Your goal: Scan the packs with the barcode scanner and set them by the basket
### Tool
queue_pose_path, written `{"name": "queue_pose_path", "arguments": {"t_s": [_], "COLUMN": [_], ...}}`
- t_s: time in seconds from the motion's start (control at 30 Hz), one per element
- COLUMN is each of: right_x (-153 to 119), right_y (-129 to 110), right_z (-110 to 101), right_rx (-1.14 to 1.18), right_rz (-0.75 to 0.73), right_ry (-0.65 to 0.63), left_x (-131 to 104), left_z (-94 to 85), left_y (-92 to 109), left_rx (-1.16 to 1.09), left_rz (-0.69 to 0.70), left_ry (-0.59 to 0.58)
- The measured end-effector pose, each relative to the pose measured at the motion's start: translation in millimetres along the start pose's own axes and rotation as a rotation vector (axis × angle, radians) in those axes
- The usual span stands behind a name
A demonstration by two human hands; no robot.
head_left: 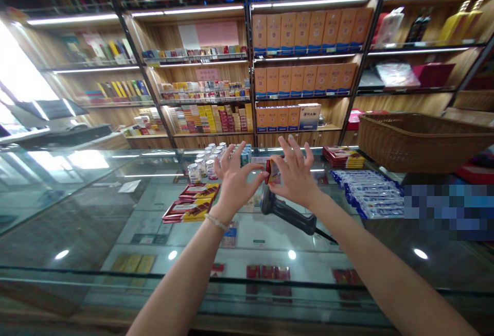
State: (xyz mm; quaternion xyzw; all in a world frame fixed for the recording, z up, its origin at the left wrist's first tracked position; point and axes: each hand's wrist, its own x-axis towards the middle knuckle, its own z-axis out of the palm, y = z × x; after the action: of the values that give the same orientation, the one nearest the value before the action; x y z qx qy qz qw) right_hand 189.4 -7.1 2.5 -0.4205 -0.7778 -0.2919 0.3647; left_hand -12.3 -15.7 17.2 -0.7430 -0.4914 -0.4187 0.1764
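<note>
A small red-and-yellow packet, which looks like a chocolate bar (pixel 268 172), is held upright above the glass counter, almost end-on to me. My right hand (pixel 295 174) grips it between thumb and forefinger, the other fingers raised. At its left side, my left hand (pixel 236 177) pinches with thumb and forefinger against it, its other fingers spread. Just beneath my right hand lies a dark barcode scanner (pixel 289 213) with a cable. Left of my left hand are red-and-yellow chocolate bars (pixel 193 203) in two overlapping piles.
On the glass counter (pixel 146 202) stand several small clear jars (pixel 203 163). To the right lie blue-and-white packets (pixel 366 194), more chocolate bars (pixel 343 157) and a wicker basket (pixel 417 143). Shelves of boxes (pixel 304 81) line the wall. Goods show beneath the glass.
</note>
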Motion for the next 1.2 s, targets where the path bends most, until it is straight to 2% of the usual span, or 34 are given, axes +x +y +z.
{"name": "queue_pose_path", "arguments": {"t_s": [0.23, 0.4, 0.63, 0.8, 1.03, 1.13, 1.2], "right_x": [1.2, -1.2, -9.2, -13.9, -13.7, -13.6, -13.4], "right_y": [-8.2, -6.5, 20.1, 36.7, 39.4, 39.8, 39.9], "right_z": [1.9, 3.3, 10.8, 7.8, 1.7, -0.2, -1.8], "right_rx": [-0.042, -0.032, -0.037, -0.034, -0.020, -0.038, -0.053], "right_rz": [-0.089, -0.075, 0.017, 0.068, 0.050, 0.037, 0.029], "right_ry": [0.010, -0.005, -0.004, -0.037, -0.099, -0.089, -0.085], "left_x": [-2.5, -2.4, 1.9, 4.8, 3.7, 2.1, 0.8], "left_z": [1.8, 2.2, 8.2, 13.7, 24.6, 22.1, 16.6], "left_y": [10.6, 13.5, -3.2, -15.8, -28.7, -27.7, -24.5], "left_rx": [-0.024, -0.023, -0.132, -0.181, -0.182, -0.104, -0.005], "left_rz": [-0.015, -0.060, -0.159, -0.205, -0.203, -0.213, -0.168], "left_ry": [0.000, 0.031, 0.040, 0.037, 0.015, 0.025, 0.023]}}
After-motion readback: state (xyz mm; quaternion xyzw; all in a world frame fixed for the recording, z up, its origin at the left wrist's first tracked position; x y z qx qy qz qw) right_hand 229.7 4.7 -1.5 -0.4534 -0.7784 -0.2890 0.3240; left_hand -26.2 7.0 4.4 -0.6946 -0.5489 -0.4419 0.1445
